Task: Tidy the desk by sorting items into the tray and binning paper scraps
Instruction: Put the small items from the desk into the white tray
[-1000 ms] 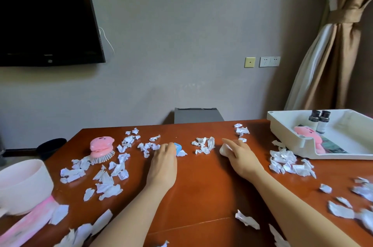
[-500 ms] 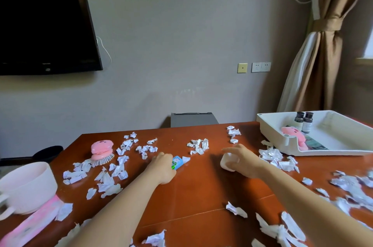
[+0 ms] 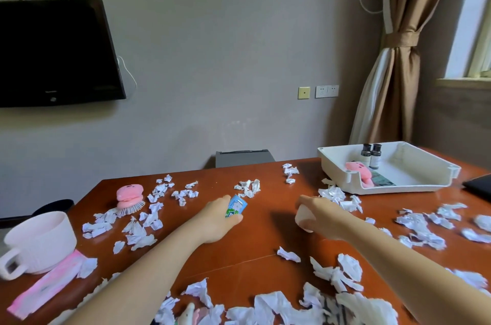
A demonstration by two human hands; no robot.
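My left hand (image 3: 216,219) pinches a small blue and green packet (image 3: 236,206) just above the middle of the brown desk (image 3: 265,242). My right hand (image 3: 318,215) grips a small white round object (image 3: 303,215) to the right of it. The white tray (image 3: 345,181) stands at the back right and holds a pink toy (image 3: 357,169), two dark-capped bottles (image 3: 371,155) and a flat card. White paper scraps (image 3: 143,226) lie scattered all over the desk. A pink brush (image 3: 129,198) sits at the left.
A large white cup (image 3: 39,242) stands at the left edge beside a pink strip (image 3: 45,287). A dark flat object (image 3: 478,186) lies at the far right edge. Behind the desk are a grey chair back (image 3: 243,158), a wall TV (image 3: 53,51) and curtains (image 3: 396,59).
My left hand closed on the blue packet and lifted it off the desk. My right hand drew back with the white object. The camera tilted up and shifted, showing more scraps near me.
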